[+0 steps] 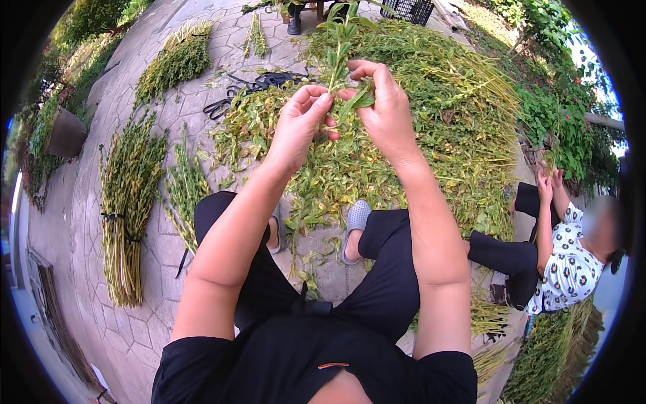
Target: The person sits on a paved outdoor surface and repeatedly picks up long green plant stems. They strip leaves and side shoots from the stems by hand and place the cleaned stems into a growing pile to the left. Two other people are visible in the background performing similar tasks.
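Upright in front of me is a green podded stalk, apparently sesame. My left hand pinches it between thumb and fingers. Close on the right, my right hand has its thumb at the stalk and its index finger raised and curled. Green leaves lie against the right palm and fingers; part of them is hidden by the hand. Below both hands spreads a layer of stripped green and yellow leaves on the paving.
At left lie a tied stalk bundle, a smaller loose bunch and another bundle. Black straps lie ahead. Many stalks cover the right side. A seated person works at far right. A black crate stands at the back.
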`<state>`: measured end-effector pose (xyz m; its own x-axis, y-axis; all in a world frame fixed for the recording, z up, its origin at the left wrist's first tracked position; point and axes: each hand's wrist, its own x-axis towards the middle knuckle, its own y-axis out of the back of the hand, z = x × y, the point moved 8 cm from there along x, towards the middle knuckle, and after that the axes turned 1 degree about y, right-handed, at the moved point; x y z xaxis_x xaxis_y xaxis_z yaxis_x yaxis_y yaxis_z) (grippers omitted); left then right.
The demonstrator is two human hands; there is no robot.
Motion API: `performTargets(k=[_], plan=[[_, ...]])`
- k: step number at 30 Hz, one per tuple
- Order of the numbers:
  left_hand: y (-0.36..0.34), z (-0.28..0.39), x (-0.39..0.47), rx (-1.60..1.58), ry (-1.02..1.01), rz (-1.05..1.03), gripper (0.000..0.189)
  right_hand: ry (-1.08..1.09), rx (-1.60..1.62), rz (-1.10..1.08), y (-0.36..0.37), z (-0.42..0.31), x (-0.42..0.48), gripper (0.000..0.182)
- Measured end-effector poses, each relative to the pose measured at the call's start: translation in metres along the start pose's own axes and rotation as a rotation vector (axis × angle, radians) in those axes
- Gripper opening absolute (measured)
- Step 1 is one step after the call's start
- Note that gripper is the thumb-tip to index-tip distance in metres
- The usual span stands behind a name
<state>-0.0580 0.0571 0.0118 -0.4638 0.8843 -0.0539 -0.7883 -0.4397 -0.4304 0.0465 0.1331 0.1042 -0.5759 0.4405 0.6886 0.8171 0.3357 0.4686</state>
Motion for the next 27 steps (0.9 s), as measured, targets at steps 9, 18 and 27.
performTargets(k=[9, 18, 27], plan=[[-0.004, -0.008, -0.001, 0.043, -0.001, -0.006, 0.018, -0.119, -0.009, -0.096, -0.014, -0.001, -0.009, 0.019], [-0.002, -0.010, 0.001, 0.021, 0.039, -0.022, 0.015, -0.197, 0.051, 0.207, 0.047, 0.000, 0.015, 0.010], [-0.024, -0.034, -0.011, 0.159, 0.099, -0.206, 0.015, -0.213, -0.168, 0.364, 0.083, 0.056, 0.020, 0.021]])
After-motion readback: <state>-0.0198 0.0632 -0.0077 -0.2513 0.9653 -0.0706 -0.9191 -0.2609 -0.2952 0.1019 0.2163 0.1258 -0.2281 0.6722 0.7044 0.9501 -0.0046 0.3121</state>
